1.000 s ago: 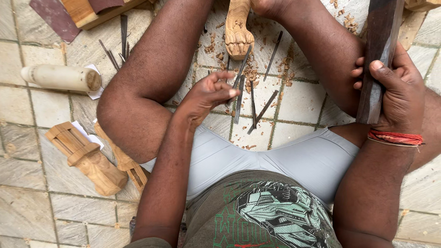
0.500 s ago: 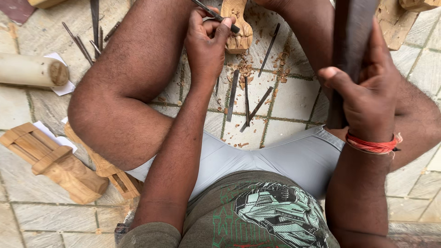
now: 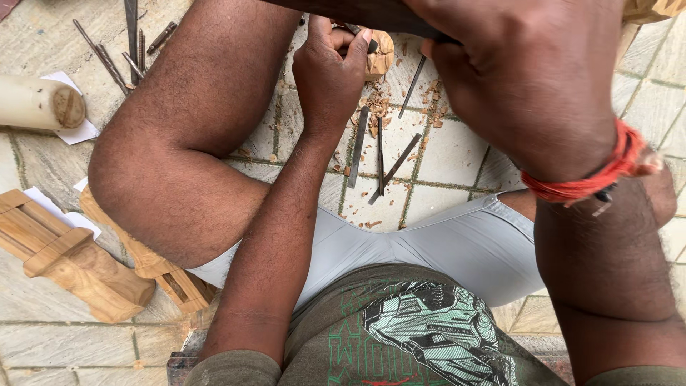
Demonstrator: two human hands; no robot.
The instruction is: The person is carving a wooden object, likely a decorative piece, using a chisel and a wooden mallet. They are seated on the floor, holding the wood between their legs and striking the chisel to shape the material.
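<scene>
Seated on tiled floor [image 3: 457,154], legs folded so the work sits between the knees. Left hand [image 3: 330,68], fingers curled tight round a chisel [image 3: 361,32], tip set against the small carving [image 3: 377,51] at the top of view, just past the hand, close in for control. Right hand [image 3: 532,78] raised near the camera, fingers wrapped shut on a dark mallet [image 3: 357,13], poised above the chisel. Spare chisels [image 3: 379,154] lie among chips within reach. Carved blocks [image 3: 68,257] parked left, beside the knee.
</scene>
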